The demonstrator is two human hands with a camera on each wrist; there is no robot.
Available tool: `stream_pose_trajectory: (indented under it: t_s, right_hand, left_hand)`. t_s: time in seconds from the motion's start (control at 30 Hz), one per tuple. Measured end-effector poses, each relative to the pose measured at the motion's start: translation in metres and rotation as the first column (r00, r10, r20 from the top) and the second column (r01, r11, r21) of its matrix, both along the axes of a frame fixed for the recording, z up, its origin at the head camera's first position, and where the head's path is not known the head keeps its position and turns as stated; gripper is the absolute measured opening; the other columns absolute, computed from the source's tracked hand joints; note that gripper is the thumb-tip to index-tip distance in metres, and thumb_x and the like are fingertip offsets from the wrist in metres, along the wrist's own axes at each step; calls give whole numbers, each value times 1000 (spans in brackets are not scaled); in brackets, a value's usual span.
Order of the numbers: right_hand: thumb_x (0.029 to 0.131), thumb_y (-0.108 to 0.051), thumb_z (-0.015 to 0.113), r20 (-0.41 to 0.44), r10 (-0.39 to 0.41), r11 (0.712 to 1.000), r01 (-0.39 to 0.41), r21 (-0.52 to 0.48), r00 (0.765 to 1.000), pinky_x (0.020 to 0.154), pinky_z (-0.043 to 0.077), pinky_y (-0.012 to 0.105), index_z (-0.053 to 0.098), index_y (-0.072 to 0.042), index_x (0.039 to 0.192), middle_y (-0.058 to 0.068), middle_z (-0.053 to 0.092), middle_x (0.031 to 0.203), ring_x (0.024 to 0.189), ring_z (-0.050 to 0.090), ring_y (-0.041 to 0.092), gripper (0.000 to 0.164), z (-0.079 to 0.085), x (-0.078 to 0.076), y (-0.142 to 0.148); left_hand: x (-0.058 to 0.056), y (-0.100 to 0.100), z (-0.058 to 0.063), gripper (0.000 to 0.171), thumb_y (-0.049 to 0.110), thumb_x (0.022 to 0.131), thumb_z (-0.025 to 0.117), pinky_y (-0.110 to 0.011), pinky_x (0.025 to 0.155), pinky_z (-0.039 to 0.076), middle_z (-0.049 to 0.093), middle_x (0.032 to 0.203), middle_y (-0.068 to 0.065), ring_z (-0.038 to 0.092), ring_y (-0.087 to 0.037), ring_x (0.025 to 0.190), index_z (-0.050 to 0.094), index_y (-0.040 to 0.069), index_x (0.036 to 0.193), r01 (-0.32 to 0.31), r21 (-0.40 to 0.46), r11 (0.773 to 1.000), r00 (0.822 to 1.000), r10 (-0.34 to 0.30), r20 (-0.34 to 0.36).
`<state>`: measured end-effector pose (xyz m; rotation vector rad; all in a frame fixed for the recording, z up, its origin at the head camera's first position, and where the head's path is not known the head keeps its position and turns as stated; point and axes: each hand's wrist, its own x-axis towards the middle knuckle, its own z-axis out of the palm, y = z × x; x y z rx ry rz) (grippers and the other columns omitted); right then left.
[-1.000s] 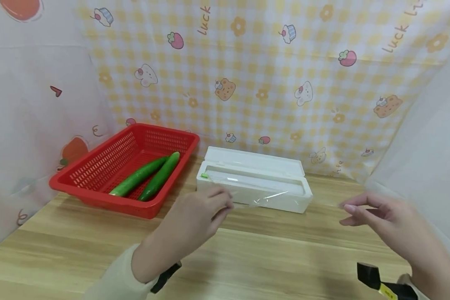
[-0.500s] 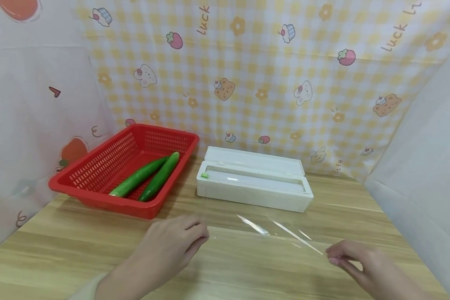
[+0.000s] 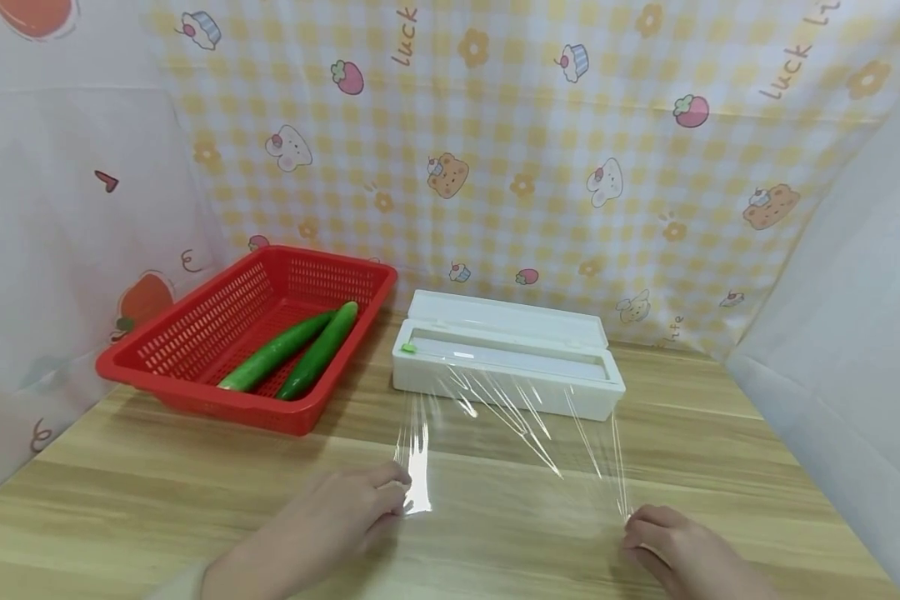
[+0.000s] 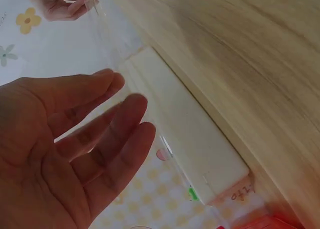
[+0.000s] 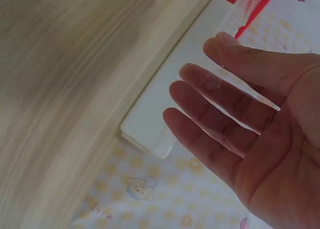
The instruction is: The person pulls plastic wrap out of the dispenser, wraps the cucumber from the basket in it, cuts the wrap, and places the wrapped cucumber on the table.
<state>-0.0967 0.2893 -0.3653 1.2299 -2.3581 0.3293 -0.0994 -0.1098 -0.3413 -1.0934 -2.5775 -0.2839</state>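
Note:
A clear sheet of cling film (image 3: 495, 442) stretches from the white dispenser box (image 3: 502, 390) toward me, with shiny creases at both sides. In the head view my left hand (image 3: 337, 508) pinches the film's near left corner, low over the table. My right hand (image 3: 678, 546) pinches the near right corner. The left wrist view shows the left thumb and index fingertip together, with the other fingers (image 4: 117, 154) apart and bent. In the right wrist view the thumb and index finger are close, and the other fingers (image 5: 205, 114) are spread.
At the back left, a red plastic basket (image 3: 187, 396) holds two green cucumbers (image 3: 322, 354). The dispenser's lid (image 3: 506, 321) stands raised behind it, and a small green slider (image 3: 408, 347) sits at its left end. A patterned cloth (image 3: 525, 150) hangs behind the wooden table (image 3: 510, 558).
Both hands have come toward me and down near the tabletop, drawing the film out from the box. My right hand has also shifted left. The box, basket and cucumbers stay put.

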Motion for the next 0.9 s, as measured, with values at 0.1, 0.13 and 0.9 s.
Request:
stream_pose_trajectory:
  t_s: [0.1, 0.13, 0.9]
  right_hand:
    - [84, -19, 67, 86, -26, 999, 24, 28, 996, 55, 34, 5, 56, -21, 73, -15, 50, 78, 67, 42, -8, 16, 0, 0, -3]
    - [79, -14, 72, 120, -42, 998, 36, 48, 992, 54, 34, 7, 54, -22, 72, -16, 48, 77, 68, 39, -9, 20, 0, 0, -4]
    - [78, -22, 71, 391, -453, 838, 234, 492, 801, 59, 50, 28, 72, -11, 87, -3, 63, 82, 70, 60, 11, 14, 3, 3, -25]
  left_hand:
    - [-2, 1, -3, 10, 20, 81, 70, -17, 48, 35, 53, 80, 12, 42, -3, 55, 61, 23, 77, -12, -72, 997, 999, 16, 52]
    - [-3, 1, -4, 10, 21, 82, 69, -17, 47, 31, 49, 76, 12, 38, -3, 53, 61, 23, 77, -18, -93, 995, 998, 24, 62]
    - [-18, -4, -16, 32, 27, 82, 70, -27, 62, 48, 59, 109, 7, 61, -10, 84, 63, 20, 112, 1, -174, 985, 980, 34, 195]
